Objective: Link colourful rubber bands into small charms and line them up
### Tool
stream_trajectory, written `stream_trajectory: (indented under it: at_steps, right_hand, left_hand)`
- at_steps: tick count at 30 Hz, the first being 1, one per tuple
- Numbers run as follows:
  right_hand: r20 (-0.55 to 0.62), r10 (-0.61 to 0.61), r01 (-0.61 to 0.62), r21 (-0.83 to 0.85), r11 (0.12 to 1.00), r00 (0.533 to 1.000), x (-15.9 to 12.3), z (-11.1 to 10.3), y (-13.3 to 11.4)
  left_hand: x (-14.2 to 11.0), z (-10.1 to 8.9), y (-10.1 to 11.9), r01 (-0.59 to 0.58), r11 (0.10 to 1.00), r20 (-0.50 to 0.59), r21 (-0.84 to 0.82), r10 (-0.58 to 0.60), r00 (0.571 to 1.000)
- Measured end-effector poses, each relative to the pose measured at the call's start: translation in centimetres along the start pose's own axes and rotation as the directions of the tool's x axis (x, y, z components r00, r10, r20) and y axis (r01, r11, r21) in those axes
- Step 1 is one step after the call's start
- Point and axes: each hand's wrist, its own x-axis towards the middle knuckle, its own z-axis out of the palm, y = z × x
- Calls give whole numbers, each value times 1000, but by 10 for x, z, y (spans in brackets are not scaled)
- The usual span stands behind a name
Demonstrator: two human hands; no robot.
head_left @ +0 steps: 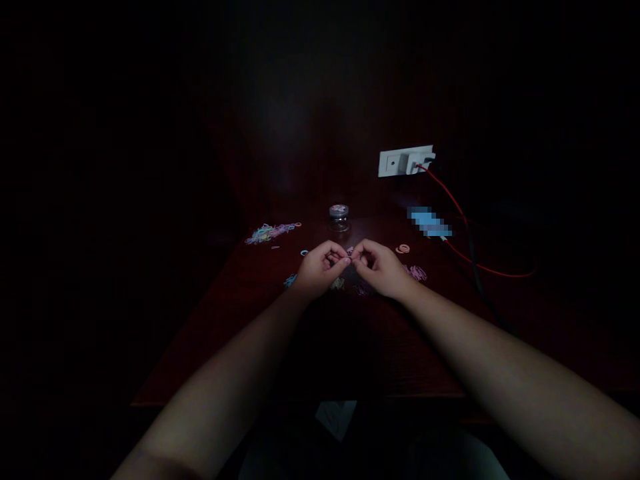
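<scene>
The scene is very dark. My left hand [320,268] and my right hand [381,268] meet over the middle of a dark red table [410,360]. Both are closed in a pinch, fingertips touching around a tiny item, probably a small rubber band [350,260], too small to name surely. Several small coloured bands lie scattered on the table round both hands. A heap of pastel bands [270,233] lies to the far left. A small glass jar [339,217] with bands inside stands just beyond my hands.
A white wall socket [405,162] with a plug sits on the back wall, a red cable [465,230] running from it down across the table's right side. A blurred blue object [429,222] lies at the back right. An orange ring [403,249] lies near my right hand.
</scene>
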Motion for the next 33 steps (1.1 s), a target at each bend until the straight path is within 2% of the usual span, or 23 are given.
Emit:
stream_trajectory:
  at_steps: [13, 33]
  right_hand:
    - [-46, 13, -14, -19, 1000, 999, -1, -1, -2]
    - [-43, -2, 3, 6, 1000, 999, 1, 1, 0]
  left_hand:
    - [-2, 1, -2, 12, 999, 65, -48, -9, 998]
    - [-1, 0, -7, -11, 999, 22, 34, 10, 1000]
